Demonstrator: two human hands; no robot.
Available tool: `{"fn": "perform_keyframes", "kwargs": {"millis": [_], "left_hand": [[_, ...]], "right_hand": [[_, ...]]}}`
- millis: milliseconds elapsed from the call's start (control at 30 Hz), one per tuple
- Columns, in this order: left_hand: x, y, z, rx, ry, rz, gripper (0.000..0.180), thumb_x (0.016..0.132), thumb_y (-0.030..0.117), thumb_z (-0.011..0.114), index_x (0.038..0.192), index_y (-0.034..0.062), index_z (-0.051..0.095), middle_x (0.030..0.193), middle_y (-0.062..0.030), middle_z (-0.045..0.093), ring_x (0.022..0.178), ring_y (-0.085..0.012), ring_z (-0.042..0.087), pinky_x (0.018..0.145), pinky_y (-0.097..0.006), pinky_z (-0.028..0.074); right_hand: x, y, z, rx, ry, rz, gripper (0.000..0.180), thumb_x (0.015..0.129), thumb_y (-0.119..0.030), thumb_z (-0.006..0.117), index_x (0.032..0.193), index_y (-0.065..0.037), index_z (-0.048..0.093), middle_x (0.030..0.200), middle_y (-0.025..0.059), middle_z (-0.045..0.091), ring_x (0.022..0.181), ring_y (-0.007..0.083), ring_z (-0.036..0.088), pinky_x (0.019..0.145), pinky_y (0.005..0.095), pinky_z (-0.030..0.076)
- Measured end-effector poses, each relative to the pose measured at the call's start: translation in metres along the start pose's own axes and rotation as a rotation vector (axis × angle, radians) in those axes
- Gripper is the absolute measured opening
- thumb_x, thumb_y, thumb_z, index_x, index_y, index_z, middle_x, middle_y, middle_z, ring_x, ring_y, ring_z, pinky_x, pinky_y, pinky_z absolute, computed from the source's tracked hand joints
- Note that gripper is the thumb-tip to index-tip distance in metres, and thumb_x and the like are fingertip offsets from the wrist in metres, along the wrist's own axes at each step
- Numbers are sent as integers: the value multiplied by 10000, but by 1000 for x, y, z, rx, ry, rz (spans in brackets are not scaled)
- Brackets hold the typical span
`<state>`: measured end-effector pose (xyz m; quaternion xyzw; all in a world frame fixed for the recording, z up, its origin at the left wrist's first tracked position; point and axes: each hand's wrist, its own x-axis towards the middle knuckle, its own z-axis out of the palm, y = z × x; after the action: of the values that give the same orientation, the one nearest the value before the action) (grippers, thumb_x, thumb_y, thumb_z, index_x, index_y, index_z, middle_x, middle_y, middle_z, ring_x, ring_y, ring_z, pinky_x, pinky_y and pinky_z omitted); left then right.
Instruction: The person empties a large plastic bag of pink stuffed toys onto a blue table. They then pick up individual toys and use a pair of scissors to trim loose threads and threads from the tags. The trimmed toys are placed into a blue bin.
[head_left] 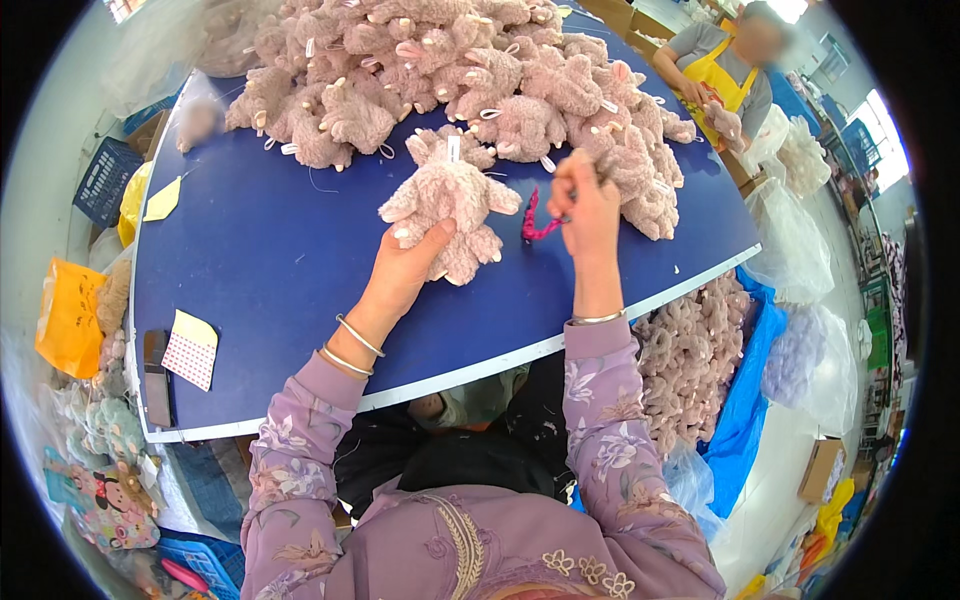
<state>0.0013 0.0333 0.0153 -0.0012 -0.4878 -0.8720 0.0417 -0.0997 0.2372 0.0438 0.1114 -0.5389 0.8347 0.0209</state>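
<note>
Where the fisheye view bends toward its left rim, an orange bag (68,318) and a blue crate (108,180) are seen beside the blue table (270,260), and a yellow paper slip (162,200) is laid on the tabletop near that edge. A dotted card with a yellow note (190,350) is placed near the table's front left edge, just beside a dark flat block (155,380). Further right, a pinkish-grey plush toy (450,205) is held just above the tabletop by the left hand (412,262), whose fingers are closed around its lower body from below, the thumb pressed on the fur. Two bangles (350,348) are worn on that wrist. Behind the toy, a large heap of like plush toys (470,75) is spread across the far side of the table. Just right of the held toy, a magenta cord (538,222) is pinched in the right hand (588,205), whose fingers are drawn together on it; what may be a thin tool in the same grip is too small to be made out. The two hands are kept apart, the toy and cord between them. Past the table's right edge, more plush toys are piled on blue plastic sheeting (745,400), and a person in a yellow apron (725,70) is seated at the far corner.
</note>
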Motion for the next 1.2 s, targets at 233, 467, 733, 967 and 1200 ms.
{"fn": "perform_keyframes", "kwargs": {"millis": [233,467,733,967,1200], "left_hand": [[-4,-1,-2,189,-28,18,357,896,103,649,1226,4,557,1145,-67,627,1017,-140,602,882,-298,495],[0,3,-4,353,-62,148,315,878,58,646,1181,19,569,1086,-25,627,993,-107,582,866,-270,478],[2,12,-7,456,-60,198,333,845,-4,629,1169,33,561,1054,-3,615,972,-87,567,861,-249,463],[5,9,-15,290,11,150,349,864,18,628,1203,32,546,1104,-19,613,1013,-99,566,902,-264,454],[8,6,-18,380,93,246,356,869,36,637,1211,24,537,1102,-37,616,1022,-114,566,909,-271,448]], "right_hand": [[-17,7,33,-304,-187,-44,173,899,-165,657,945,2,666,658,-52,541,563,17,420,504,204,341],[-14,-2,22,40,-140,28,230,953,-198,569,802,-26,578,574,-40,386,482,53,336,463,245,333],[-18,-25,9,256,-238,-55,273,972,-189,530,731,-61,514,643,-39,383,473,45,291,450,248,317],[-18,-28,18,-102,18,42,362,993,-334,469,874,-18,598,664,-21,455,469,39,315,435,220,294],[-40,-50,21,-527,-406,246,431,989,-408,435,857,-31,598,690,-26,477,580,47,402,479,216,335]]}}
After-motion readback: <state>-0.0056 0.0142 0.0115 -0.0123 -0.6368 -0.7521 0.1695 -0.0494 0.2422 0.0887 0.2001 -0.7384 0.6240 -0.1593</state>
